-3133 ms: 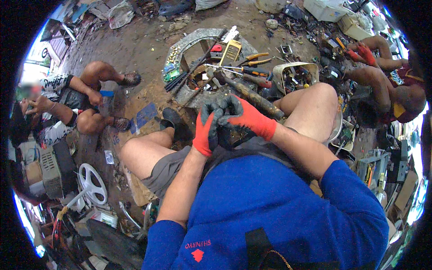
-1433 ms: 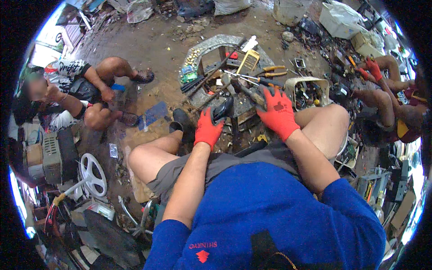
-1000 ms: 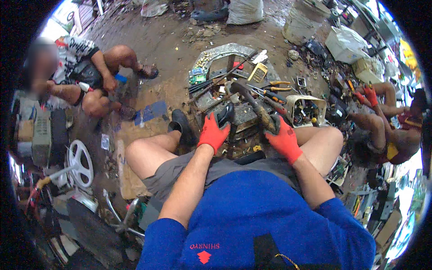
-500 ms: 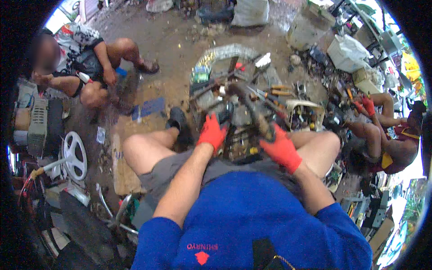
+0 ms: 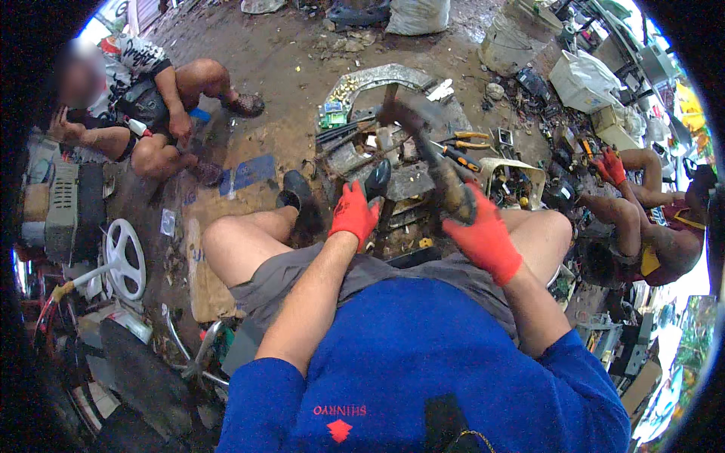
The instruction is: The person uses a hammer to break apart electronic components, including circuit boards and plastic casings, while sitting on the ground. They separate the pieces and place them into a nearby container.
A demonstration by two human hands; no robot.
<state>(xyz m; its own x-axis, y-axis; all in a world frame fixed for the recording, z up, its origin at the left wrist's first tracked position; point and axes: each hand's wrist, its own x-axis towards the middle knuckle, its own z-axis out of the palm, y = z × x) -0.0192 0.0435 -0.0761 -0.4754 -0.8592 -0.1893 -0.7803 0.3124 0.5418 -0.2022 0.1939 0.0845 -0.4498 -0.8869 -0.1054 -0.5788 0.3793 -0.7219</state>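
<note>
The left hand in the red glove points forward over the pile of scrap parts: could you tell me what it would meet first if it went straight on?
Probably the dark rounded piece just past the fingertips of the left hand, which may already touch it; depth is unclear.

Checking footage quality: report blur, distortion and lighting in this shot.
Head view: heavy fisheye bending and a black rim; even daylight, no hard shadows; the hammer raised in the right hand is motion-blurred, the left hand sharper; sky at right edge overexposed.
</note>
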